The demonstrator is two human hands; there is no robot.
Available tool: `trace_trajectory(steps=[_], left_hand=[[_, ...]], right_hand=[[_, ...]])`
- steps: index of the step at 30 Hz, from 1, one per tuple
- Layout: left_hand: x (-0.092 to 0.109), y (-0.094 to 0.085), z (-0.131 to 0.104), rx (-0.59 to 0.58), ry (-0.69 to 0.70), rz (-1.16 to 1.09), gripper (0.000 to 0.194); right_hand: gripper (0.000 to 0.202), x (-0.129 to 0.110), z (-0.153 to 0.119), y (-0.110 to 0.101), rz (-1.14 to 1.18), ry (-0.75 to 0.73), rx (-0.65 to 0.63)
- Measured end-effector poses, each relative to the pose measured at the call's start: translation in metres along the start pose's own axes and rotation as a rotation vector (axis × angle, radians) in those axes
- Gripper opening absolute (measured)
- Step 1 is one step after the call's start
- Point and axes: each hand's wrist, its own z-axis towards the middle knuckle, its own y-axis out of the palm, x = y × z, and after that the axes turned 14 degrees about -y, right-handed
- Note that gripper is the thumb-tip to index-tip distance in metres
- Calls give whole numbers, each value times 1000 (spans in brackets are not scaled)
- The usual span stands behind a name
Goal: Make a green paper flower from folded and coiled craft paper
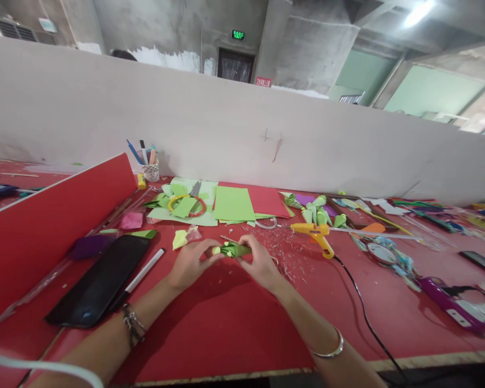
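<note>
My left hand (192, 263) and my right hand (261, 262) meet over the red table, with a small rolled green paper piece (231, 249) between them. Left thumb and fingers pinch its pale yellow-green end, while the right fingers hold its darker end. Behind them, scissors (189, 205) with yellow and red handles rest among green scraps. Light green paper sheets (234, 203) overlap red paper (270, 201). A yellow glue gun (314, 234) lies to the right of my right hand, and several rolled green paper pieces (318, 211) sit behind it.
A black pouch (101, 280) and a white marker (145, 271) lie left of my left hand. A red divider (64, 226) stands at the left; a pen cup (150, 171) is near the wall. The glue gun's cord runs to the front edge. A purple power strip (452, 304) is at right.
</note>
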Motion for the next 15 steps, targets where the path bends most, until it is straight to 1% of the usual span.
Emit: trace_trajectory(steps=[3, 5, 6, 9, 12, 15], left_hand=[[1, -1, -1, -12, -8, 13, 33], [2, -2, -2, -51, -11, 2, 39], [4, -2, -2, -69, -12, -10, 40], [7, -2, -3, -110, 0, -50, 43], [11, 0, -5, -141, 20, -70, 46], [13, 3, -6, -133, 1, -104, 43]], right_hand=[[41, -1, 0, -1, 5, 0, 13], [49, -1, 0, -1, 11, -21, -14], [49, -1, 0, -2, 12, -38, -37], [37, -2, 1, -1, -5, -81, -81], [31, -4, 1, 2, -21, -50, -73], [30, -7, 2, 6, 21, -13, -89]])
